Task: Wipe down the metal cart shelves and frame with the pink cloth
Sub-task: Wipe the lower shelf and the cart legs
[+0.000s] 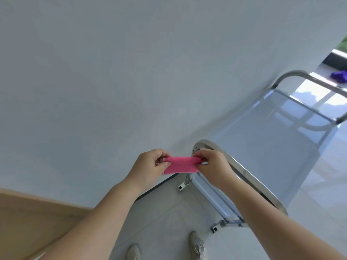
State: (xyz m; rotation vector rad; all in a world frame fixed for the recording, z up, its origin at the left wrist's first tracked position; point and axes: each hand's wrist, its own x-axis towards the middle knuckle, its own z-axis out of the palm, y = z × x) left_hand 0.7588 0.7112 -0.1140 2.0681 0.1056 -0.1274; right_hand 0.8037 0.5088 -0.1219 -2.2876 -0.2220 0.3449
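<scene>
Pink cloth (180,165) in a pinch between left hand (150,167) and right hand (213,167), near metal cart (262,143).

Reads as a bare, tidy indoor room, hard to pin down further: plain white wall (112,72), pale tiled floor (165,214) with a thin dark skirting strip (155,187) at the join, and a light wooden panel (28,222) at the lower left. Holds a stainless-steel cart (262,147) on small castors (181,187), of the sort common in clinics or service rooms. Lit by daylight from a glazed opening (336,60) at the far right, with greenery beyond and a purple bundle (339,76) just below it.
</scene>
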